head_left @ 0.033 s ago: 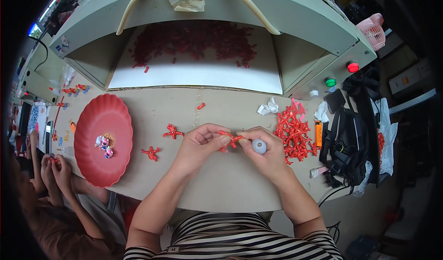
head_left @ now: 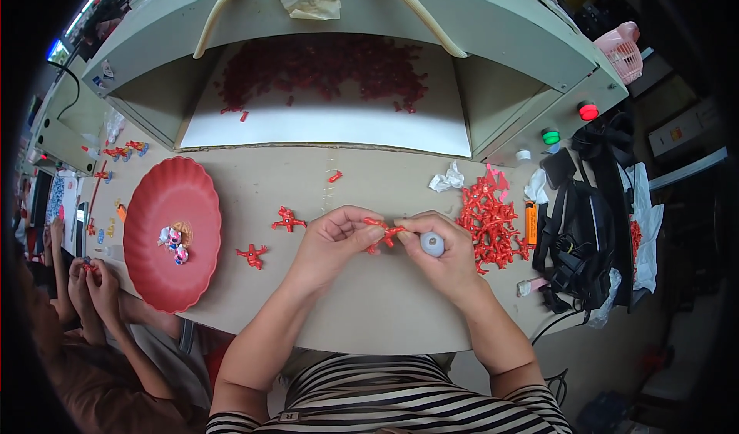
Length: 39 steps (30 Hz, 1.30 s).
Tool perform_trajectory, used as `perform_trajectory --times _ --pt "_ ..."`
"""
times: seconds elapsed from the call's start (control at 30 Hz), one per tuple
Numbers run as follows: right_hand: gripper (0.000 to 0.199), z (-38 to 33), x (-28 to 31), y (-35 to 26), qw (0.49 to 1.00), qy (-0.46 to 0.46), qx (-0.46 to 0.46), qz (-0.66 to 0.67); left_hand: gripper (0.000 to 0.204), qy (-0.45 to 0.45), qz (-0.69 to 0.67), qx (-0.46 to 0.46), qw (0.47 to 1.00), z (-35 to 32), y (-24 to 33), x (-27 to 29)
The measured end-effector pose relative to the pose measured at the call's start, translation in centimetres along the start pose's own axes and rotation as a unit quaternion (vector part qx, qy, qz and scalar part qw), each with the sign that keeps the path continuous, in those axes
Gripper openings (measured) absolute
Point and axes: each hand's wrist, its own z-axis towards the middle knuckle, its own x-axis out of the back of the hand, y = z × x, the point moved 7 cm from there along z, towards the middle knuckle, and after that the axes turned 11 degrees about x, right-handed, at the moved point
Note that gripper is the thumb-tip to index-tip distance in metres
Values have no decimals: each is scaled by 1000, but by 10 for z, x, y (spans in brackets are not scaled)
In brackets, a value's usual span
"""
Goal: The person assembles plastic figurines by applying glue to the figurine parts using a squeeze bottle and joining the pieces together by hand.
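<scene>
Over the middle of the table my left hand point(head_left: 339, 238) is closed, pinching a small red plastic figure point(head_left: 390, 235) between thumb and fingers. My right hand point(head_left: 443, 251) is closed on a tool with a rounded grey handle point(head_left: 432, 243). Its handle end sticks out of the fist, and the working tip is hidden by my fingers at the figure. Two more red figures lie left of my hands, one higher point(head_left: 289, 219) and one lower point(head_left: 252, 256). A heap of red figures point(head_left: 493, 230) is spread just right of my right hand.
A red scalloped dish point(head_left: 206, 203) holds a few small painted pieces. Ahead, a pale cabinet point(head_left: 512, 88) shelters many red parts point(head_left: 323, 68) on a white sheet. A black bag point(head_left: 573, 249) and an orange box point(head_left: 531, 222) lie right. A co-worker's hands point(head_left: 94, 284) are at left.
</scene>
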Motion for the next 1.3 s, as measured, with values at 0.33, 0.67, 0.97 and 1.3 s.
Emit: perform_trajectory --times 0.33,0.67,0.97,1.3 --pt "13 1 -2 -2 1000 -5 -2 -1 15 2 -6 -5 1000 0 -1 3" --pt "15 1 0 -1 1000 -10 -5 6 16 1 -3 -12 1000 1 -1 2" --pt "15 1 0 -3 1000 -9 4 1 16 9 -1 -6 1000 -1 -1 3" --pt "24 3 5 0 998 -41 -8 37 16 -12 36 5 999 -1 -1 -1"
